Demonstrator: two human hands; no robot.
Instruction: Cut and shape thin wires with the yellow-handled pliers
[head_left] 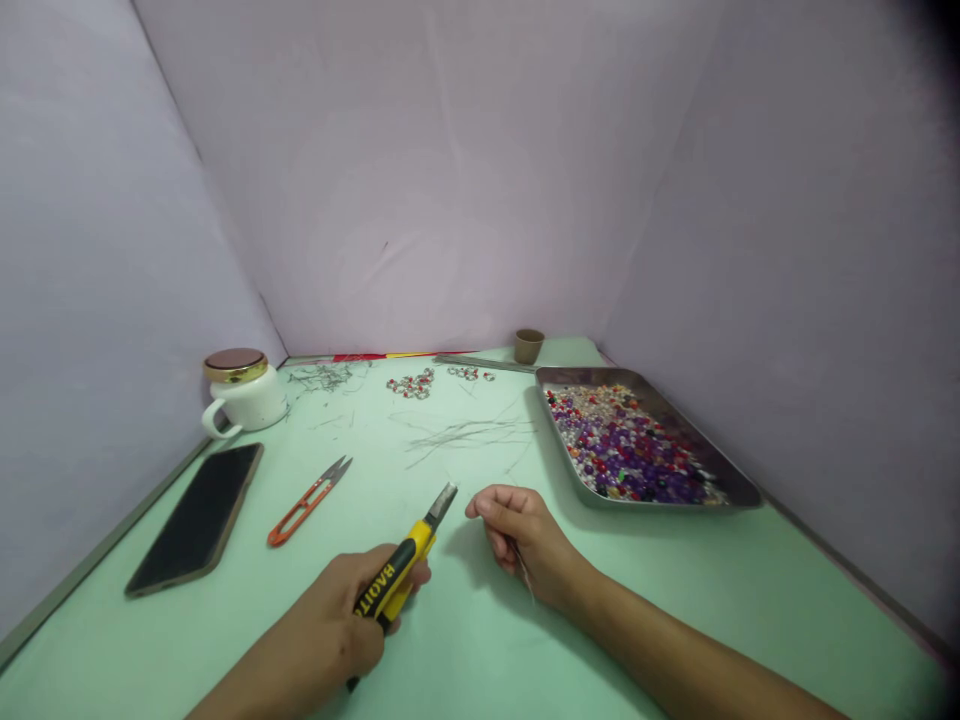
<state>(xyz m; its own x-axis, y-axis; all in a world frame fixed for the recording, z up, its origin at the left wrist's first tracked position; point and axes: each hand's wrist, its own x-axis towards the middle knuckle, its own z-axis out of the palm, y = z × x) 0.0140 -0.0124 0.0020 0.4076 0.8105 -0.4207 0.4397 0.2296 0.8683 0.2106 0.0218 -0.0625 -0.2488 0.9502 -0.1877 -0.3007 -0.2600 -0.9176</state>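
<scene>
Cutter (411, 556) is black and yellow with yellow lettering (375, 590), snips (319, 491) are orange-handled. Table (795, 610) is minty green, mug (253, 402) is white with a gold-banded lid (235, 365), and there's loads of purple and red in those beads (637, 450).

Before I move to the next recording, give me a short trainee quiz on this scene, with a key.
1. Which hand grips the yellow-and-black tool?
2. True or false: the white mug has its lid on.
3. Where do the purple beads lie?
a) on the phone
b) in the tray
c) in the brown cup

Key: 1. the left hand; 2. true; 3. b.
</scene>
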